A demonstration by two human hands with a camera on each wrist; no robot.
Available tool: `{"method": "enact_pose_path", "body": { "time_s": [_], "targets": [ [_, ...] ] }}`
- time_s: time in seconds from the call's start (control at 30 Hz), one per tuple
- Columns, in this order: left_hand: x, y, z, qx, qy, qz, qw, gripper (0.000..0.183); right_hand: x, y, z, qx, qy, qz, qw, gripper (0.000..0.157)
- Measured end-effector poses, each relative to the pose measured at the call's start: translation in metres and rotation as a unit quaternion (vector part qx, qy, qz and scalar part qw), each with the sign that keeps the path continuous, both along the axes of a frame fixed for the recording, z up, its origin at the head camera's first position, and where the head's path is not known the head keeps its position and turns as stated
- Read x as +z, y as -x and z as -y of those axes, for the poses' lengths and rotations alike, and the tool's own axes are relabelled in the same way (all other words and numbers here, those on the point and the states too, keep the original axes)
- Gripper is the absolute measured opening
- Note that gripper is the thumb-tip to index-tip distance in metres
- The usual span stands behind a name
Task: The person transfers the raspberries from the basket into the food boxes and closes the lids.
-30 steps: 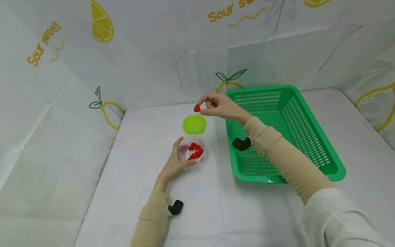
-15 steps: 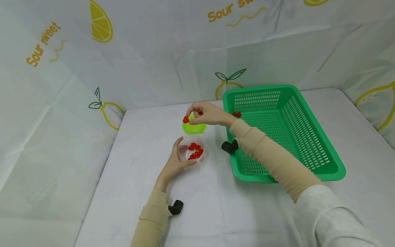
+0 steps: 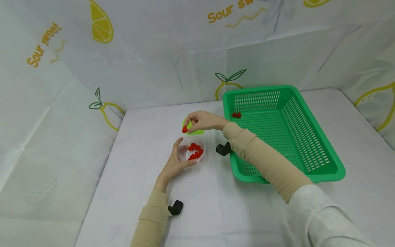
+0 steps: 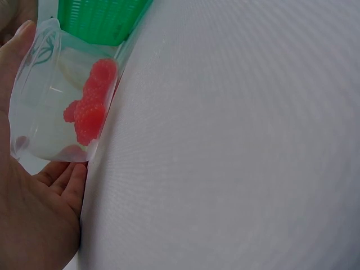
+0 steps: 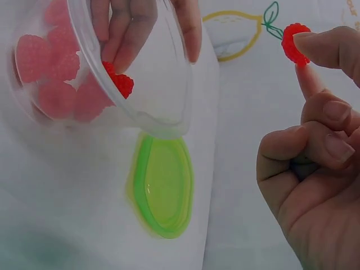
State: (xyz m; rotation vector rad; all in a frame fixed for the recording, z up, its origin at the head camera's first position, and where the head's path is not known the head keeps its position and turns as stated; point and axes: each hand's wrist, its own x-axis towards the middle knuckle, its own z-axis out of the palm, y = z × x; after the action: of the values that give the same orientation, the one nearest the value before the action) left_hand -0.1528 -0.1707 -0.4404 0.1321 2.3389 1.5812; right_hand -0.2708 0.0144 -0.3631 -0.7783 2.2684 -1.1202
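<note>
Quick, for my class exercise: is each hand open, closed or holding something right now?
Left hand: holding the clear tub by its side.
Right hand: holding one red berry, pinched.

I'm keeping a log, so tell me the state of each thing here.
Clear tub: upright, lidless, holding red berries
Green lid: off, lying flat
Green basket: upright, at least two berries inside
Left grip: curled round tub
Right grip: pinching one berry, clear of tub
</note>
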Motion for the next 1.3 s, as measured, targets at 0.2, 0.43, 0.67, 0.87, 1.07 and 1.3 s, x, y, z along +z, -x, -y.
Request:
{"method": "enact_pose_path", "body": {
  "time_s": [0.2, 0.43, 0.67, 0.87, 1.07, 1.3],
  "targets": [
    [0.001, 0.0, 0.001, -0.005, 0.007, 0.007, 0.9999, 0.097, -0.008, 0.001, 0.006, 0.032, -0.027, 0.002, 0.999, 0.024],
    [-0.025, 0.01, 0.006, 0.005, 0.002, -0.003, 1.0, 0.098, -0.012, 0.0, 0.01, 0.059, -0.066, 0.009, 0.996, 0.023],
    [-0.029, 0.01, 0.006, 0.017, 0.009, -0.019, 0.9996, 0.098, -0.018, -0.003, 0.012, 0.095, -0.124, 0.004, 0.988, 0.02],
    [-0.029, 0.009, 0.006, 0.022, 0.016, -0.02, 0.9994, 0.098, -0.021, -0.003, 0.012, 0.101, -0.141, 0.003, 0.985, 0.02],
    [-0.029, 0.009, 0.006, 0.022, 0.011, -0.019, 0.9995, 0.098, -0.025, -0.002, 0.011, 0.105, -0.148, 0.006, 0.983, 0.019],
    [-0.028, 0.009, 0.005, 0.02, 0.009, -0.026, 0.9994, 0.097, -0.025, -0.001, 0.011, 0.109, -0.153, 0.013, 0.982, 0.019]
  ]
}}
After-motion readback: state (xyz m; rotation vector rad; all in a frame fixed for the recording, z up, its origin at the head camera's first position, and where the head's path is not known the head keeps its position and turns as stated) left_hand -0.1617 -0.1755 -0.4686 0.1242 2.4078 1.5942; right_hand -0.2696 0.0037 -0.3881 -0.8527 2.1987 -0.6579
